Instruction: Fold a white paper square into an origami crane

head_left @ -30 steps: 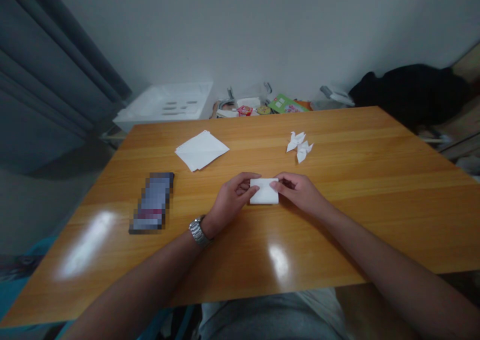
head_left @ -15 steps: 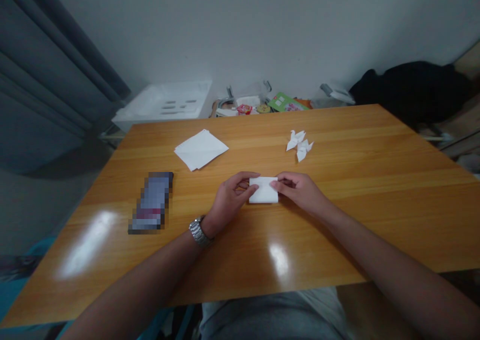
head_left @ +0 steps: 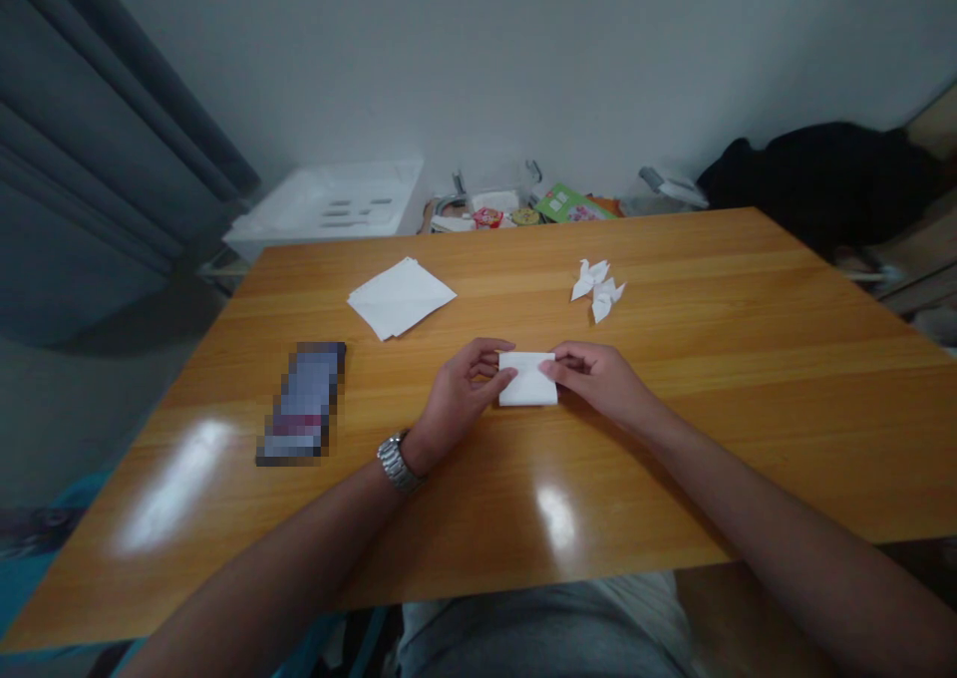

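A small folded white paper (head_left: 527, 387) is held by its left and right sides just in front of me. My left hand (head_left: 465, 391) has its thumb on the paper's left part, with the fingers curled at the edge and behind. On the other side, my right hand (head_left: 604, 379) pinches the right edge, thumb on top and fingers partly hidden behind. Two folded white paper birds (head_left: 598, 287) lie close together beyond my right hand. A stack of white paper sheets (head_left: 402, 299) lies beyond my left hand.
The wooden table (head_left: 718, 359) carries a phone (head_left: 305, 399), blurred out, on the left. Behind the far edge are a white plastic tray (head_left: 336, 194), a green packet (head_left: 572, 204) and other clutter. Dark cloth (head_left: 822, 179) is piled at the back right.
The folded paper has shifted very slightly to the right. The fingers of my left hand have lifted a little, and my right hand keeps nearly the same place.
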`<state>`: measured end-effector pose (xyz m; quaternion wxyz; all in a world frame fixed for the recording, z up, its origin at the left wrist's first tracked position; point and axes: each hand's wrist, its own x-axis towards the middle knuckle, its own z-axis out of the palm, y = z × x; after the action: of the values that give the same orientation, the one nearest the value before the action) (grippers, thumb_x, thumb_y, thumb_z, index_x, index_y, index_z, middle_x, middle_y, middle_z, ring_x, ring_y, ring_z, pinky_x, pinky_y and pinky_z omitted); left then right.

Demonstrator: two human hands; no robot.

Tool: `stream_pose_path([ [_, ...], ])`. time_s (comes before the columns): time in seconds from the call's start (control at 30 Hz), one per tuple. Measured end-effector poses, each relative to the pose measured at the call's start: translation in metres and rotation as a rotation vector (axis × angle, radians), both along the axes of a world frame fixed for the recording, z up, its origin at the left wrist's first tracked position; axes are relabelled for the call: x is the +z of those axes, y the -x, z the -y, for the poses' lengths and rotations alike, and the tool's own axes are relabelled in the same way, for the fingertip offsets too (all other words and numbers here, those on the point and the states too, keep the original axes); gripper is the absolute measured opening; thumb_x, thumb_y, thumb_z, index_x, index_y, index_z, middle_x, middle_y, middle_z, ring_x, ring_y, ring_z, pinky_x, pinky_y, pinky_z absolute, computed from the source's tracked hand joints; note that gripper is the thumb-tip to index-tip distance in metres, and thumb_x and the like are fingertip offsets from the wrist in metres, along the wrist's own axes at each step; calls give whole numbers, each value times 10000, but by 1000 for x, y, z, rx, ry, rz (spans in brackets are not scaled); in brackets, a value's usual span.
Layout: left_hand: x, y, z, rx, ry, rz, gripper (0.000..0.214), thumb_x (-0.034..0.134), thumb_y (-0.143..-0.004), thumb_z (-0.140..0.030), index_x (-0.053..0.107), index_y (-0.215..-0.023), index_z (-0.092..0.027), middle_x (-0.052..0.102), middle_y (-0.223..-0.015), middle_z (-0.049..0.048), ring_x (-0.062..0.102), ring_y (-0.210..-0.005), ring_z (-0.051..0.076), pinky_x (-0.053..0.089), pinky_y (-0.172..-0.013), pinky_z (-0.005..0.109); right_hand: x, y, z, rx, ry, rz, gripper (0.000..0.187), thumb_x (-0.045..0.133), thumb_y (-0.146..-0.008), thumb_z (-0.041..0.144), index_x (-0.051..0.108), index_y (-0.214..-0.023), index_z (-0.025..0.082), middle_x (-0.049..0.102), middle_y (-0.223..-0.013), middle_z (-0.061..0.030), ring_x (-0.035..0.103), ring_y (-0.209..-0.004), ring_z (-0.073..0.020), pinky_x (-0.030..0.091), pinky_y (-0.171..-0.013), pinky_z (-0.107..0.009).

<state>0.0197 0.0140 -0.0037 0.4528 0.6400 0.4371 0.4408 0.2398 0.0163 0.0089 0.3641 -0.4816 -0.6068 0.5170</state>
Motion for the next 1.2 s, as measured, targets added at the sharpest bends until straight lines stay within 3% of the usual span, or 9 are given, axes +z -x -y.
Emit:
stream_pose_path([
  [0.2,3,1,0,15,-30,-37,229,643,-932,-364,681,-1072,-187,712,-1002,52,668,-833,144,542,-701,241,-1,-1,0,12,-46,36,283,673,-862,471,688,-837,189,714,-809,-25,636,-725,-180,475,-665,-285],
  [0.47,4,1,-1,30,3,-51,226,682,-898,-364,688,-1028,-179,716,-905,37,668,-768,141,523,-630,223,-2,-2,-1,29,-58,56,278,659,-879,463,695,-857,188,712,-822,-25,634,-737,-178,470,-673,-280],
  [0.8,3,1,-3,62,2,16,223,728,-859,-330,683,-995,-159,696,-887,39,657,-788,134,532,-711,236,-1,-2,-1,32,-79,42,263,661,-883,436,679,-833,179,692,-792,-12,612,-705,-154,451,-651,-260],
  [1.0,6,0,-3,72,107,97,253,774,-815,-343,692,-951,-145,700,-840,37,643,-757,125,512,-695,227,-3,-2,-2,26,-90,45,251,659,-890,427,694,-853,182,707,-814,-15,628,-722,-158,461,-667,-263],
  [1.2,2,-2,-3,44,326,307,286,808,-778,-374,687,-906,-148,711,-875,40,655,-782,127,526,-705,231,-2,-3,-1,18,-98,43,255,658,-892,431,702,-859,181,721,-822,-25,646,-733,-170,477,-675,-272],
])
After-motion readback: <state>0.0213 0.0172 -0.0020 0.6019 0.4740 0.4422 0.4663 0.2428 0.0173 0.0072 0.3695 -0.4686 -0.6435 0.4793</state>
